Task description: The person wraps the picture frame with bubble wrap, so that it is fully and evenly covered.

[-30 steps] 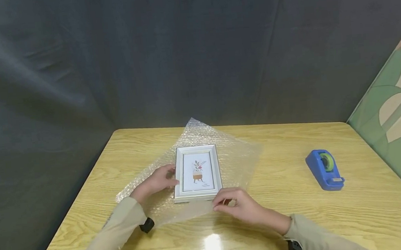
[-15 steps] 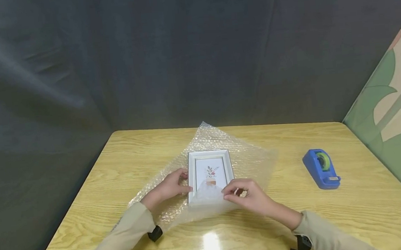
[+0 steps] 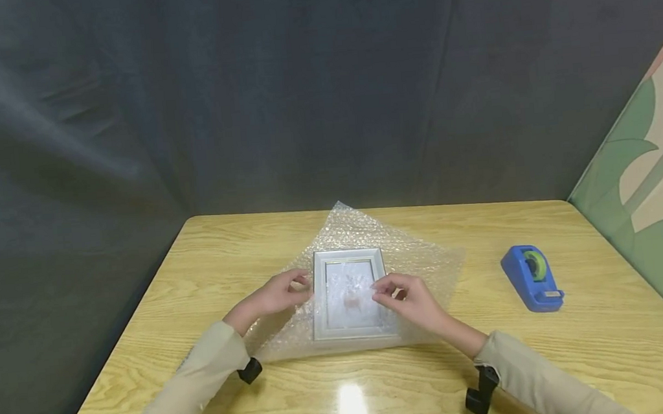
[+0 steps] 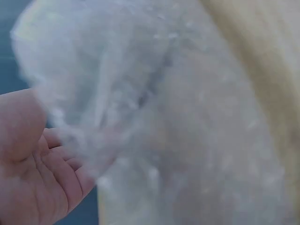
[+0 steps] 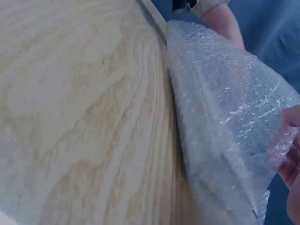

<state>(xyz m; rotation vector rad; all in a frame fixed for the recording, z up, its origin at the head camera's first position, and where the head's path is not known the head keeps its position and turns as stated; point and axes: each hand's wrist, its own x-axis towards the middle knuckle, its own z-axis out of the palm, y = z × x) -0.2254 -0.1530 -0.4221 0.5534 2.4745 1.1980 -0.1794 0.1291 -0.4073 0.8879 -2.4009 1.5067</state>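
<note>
A silver-white picture frame (image 3: 347, 255) lies face up on a sheet of clear bubble wrap (image 3: 353, 228) in the head view. The wrap's near part is folded over the frame, blurring the plant picture beneath. My right hand (image 3: 411, 298) pinches the lifted wrap between thumb and fingertips above the frame's right side. At the frame's left edge my left hand (image 3: 274, 294) has its fingers loosely bent, thumb close to the border; touching or apart, I cannot tell. In the left wrist view, raised bubble wrap (image 4: 197, 122) partly covers the left hand (image 4: 42, 173).
A blue tape dispenser (image 3: 529, 279) with a green-yellow roll stands on the right of the wooden table (image 3: 223, 241). Dark cloth (image 3: 322, 91) hangs behind and at the left. A panel with a leaf pattern (image 3: 659, 207) borders the right side.
My right hand has lifted the near part of the bubble wrap and drawn it up and away over the picture. The left hand has stayed beside the frame, its thumb shifting off the border.
</note>
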